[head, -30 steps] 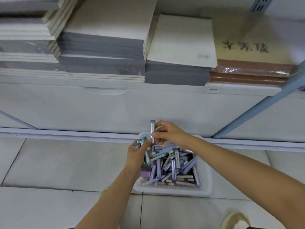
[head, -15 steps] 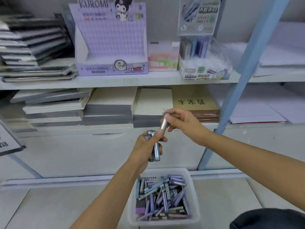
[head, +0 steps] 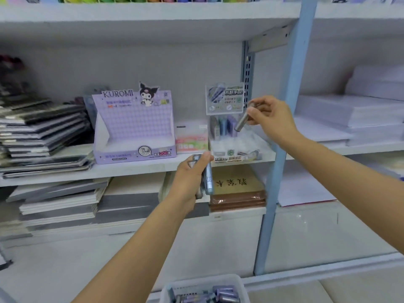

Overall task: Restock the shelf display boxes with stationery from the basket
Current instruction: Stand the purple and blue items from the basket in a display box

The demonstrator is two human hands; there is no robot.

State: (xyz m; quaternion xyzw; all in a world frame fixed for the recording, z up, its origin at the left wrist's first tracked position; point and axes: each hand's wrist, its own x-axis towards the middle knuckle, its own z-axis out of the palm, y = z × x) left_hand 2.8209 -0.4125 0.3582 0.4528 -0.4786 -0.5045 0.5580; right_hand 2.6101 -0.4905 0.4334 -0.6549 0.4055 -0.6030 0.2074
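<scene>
The right hand (head: 270,115) pinches a single grey tube (head: 242,121) between thumb and fingertips, upper end in the fingers, lower end tilted down and left towards the clear display box (head: 231,145) on the middle shelf (head: 131,167). The tube hangs just above and in front of the box's open top, not yet inside; the tilt appears chosen to feed it in lower end first alongside the tubes already standing at the back. The left hand (head: 190,179) is closed round a small bunch of tubes (head: 208,178), held roughly upright, near the shelf edge and just left of the clear box. This looks like a reserve kept close so the right hand can draw one piece at a time. The count in the bunch cannot be read. The purple Kuromi display box (head: 133,136) stands further left with its tray apparently empty, and a pink carton (head: 192,138) sits between the two boxes. The basket (head: 207,280), at the near bottom edge of view on the floor, holds many more tubes, so restocking is judged to be at an early stage. A blue upright (head: 281,149) stands just right of the clear box and limits approach from that side.
</scene>
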